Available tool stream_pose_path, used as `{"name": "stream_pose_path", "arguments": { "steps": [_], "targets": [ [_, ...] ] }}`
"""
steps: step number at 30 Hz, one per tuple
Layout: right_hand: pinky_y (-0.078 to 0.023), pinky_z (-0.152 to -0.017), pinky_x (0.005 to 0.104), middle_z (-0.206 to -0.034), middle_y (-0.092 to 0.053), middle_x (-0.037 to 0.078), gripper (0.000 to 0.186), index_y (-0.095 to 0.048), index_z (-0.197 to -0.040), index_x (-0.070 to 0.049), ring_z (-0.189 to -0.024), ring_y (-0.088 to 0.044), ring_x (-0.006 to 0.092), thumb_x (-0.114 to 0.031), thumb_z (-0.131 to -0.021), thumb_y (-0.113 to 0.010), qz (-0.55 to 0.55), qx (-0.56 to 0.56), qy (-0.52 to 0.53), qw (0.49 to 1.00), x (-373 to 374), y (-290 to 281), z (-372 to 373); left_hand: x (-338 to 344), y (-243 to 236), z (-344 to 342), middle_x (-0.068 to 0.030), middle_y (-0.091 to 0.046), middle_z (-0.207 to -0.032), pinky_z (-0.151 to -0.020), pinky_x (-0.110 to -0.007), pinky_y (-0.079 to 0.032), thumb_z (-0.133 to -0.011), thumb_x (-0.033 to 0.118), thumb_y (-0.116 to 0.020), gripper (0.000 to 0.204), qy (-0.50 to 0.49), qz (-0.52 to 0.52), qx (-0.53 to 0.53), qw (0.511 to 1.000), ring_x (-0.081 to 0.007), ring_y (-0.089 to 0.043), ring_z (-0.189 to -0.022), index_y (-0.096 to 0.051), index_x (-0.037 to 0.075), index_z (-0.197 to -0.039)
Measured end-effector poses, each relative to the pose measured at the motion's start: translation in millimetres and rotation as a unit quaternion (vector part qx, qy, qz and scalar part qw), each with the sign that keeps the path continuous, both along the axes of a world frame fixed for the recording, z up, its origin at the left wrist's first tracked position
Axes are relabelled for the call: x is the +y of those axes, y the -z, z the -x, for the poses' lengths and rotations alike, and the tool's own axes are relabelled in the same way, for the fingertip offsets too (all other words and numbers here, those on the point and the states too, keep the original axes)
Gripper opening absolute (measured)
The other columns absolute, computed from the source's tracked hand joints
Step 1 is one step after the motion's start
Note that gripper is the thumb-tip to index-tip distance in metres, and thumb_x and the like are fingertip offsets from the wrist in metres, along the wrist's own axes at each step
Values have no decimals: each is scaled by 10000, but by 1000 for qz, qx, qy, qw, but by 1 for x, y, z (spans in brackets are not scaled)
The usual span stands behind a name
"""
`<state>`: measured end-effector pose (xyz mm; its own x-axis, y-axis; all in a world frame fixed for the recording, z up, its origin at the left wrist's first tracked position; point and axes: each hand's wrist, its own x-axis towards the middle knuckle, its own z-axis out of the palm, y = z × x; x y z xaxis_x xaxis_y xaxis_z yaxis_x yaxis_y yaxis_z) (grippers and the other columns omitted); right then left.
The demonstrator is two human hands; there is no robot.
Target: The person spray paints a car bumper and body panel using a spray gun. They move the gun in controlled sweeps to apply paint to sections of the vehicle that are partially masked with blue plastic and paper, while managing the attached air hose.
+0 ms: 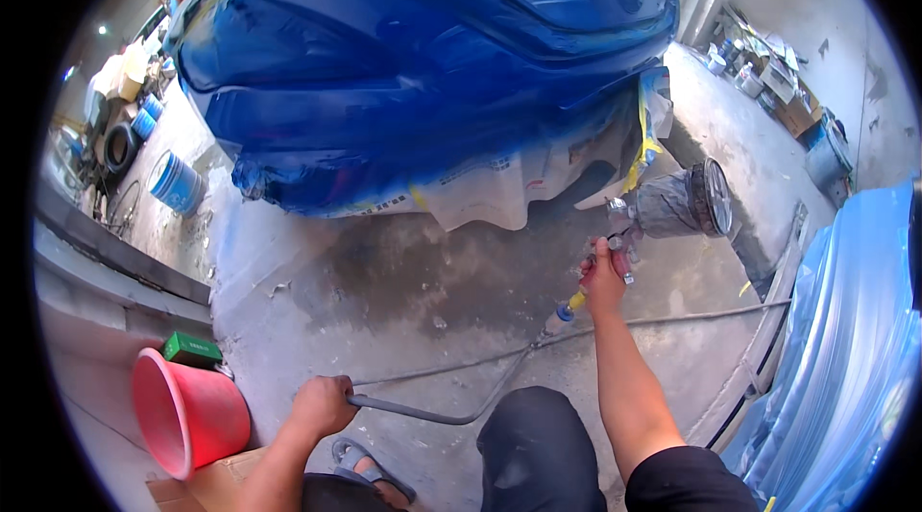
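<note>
With the fingers of the right hand (605,283) clamped round the handle of a spray gun (622,216), holds it below the lower right corner of the blue vehicle panel (423,70), apart from it, with the cup (677,203) extending to the right. With the fingers of the left hand (324,404) closed round a grey hose (413,407), grips it well below the panel, toward its left side. Judging by the coat, seems well along: shows deep, glossy blue across most of the panel, with blue overspray on the masking paper (480,195) hanging directly under it. Shows yellow tape (645,149) at the panel's lower right too, so looks unfinished as to unmasking. Cannot tell whether the coat is complete or even, nor whether paint is leaving the nozzle; shows no clear mist near the panel.
</note>
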<state>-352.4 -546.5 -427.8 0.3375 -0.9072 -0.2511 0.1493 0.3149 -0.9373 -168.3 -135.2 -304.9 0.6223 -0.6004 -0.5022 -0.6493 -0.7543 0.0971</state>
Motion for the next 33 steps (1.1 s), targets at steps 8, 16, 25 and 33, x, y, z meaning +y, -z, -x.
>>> {"name": "stream_pose_path", "arguments": {
  "steps": [8,16,25,33],
  "targets": [
    [-433,-470,226,-796,-605,-1,303,-578,-1109,-118,-588,-559,82,-331,-895,-606,-72,-114,-110,985,16,3,-15,-50,-48,17,-182,-644,-738,-665,-447,-499,-693,238,-662,192,-39,20,-8,999,-375,-623,-730,-669,79,-801],
    [-418,-458,221,-720,-600,5,244,-619,-962,-100,-530,-555,86,-329,-880,-632,-19,11,1,1000,-5,10,-15,-99,-64,36,-180,-646,-723,-677,-443,-502,-678,205,-677,177,-9,45,-32,998,-368,-631,-731,-662,74,-797],
    [-468,-548,237,-758,-602,7,211,-581,-1013,-39,-628,-586,90,-172,-864,-649,109,69,-62,990,6,-45,11,-124,-50,11,-160,-649,-727,-671,-455,-496,-687,224,-658,195,70,18,7,997,-363,-631,-739,-656,85,-825],
    [-469,-522,243,-731,-576,12,180,-538,-916,-44,-600,-573,88,-170,-856,-652,156,116,-46,980,-32,-99,3,-142,-48,5,-151,-659,-764,-676,-442,-502,-685,238,-658,194,115,15,19,993,-353,-636,-762,-649,96,-816]
  ]
}}
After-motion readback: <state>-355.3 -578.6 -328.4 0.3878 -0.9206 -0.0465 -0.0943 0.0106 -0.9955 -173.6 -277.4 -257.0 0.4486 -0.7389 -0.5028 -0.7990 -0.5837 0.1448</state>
